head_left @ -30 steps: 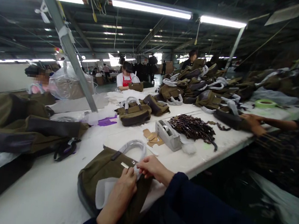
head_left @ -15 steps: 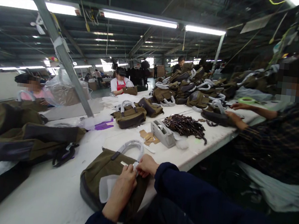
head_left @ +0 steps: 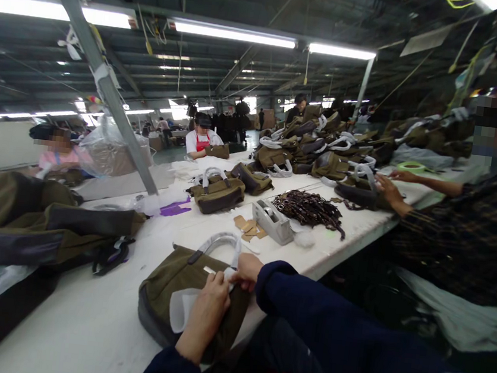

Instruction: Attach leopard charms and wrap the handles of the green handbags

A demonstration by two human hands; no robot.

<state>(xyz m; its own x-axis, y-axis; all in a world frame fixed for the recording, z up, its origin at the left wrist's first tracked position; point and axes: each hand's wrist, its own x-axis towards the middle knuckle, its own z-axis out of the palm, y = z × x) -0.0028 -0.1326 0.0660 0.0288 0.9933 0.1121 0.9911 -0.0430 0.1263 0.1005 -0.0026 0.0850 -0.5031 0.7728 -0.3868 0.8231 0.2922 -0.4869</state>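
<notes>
An olive handbag (head_left: 165, 279) with dark trim rests on the near part of the table in front of me. Its arched handle (head_left: 221, 240) is wrapped in white padding. My left hand (head_left: 210, 305) lies over the bag's front with its fingers closed on white wrapping (head_left: 228, 273) near the handle's right base. Beside it my right hand (head_left: 246, 271) pinches the same wrapping, and the fingertips of both hands nearly meet. A loose, translucent white sheet (head_left: 179, 311) sticks out from under my left hand.
On the white table (head_left: 81, 311) stand a grey tape dispenser (head_left: 272, 222), a heap of dark straps (head_left: 311, 210) and brown card pieces (head_left: 250, 228). More bags (head_left: 216, 195) lie beyond, with others at left (head_left: 55, 230). A metal post (head_left: 113, 111) rises behind. A co-worker's hands (head_left: 391, 191) handle a bag at right.
My view has shifted slightly, so the bag appears a little further right. My right hand has turned a little at the wrapping; both hands stay at the handle base.
</notes>
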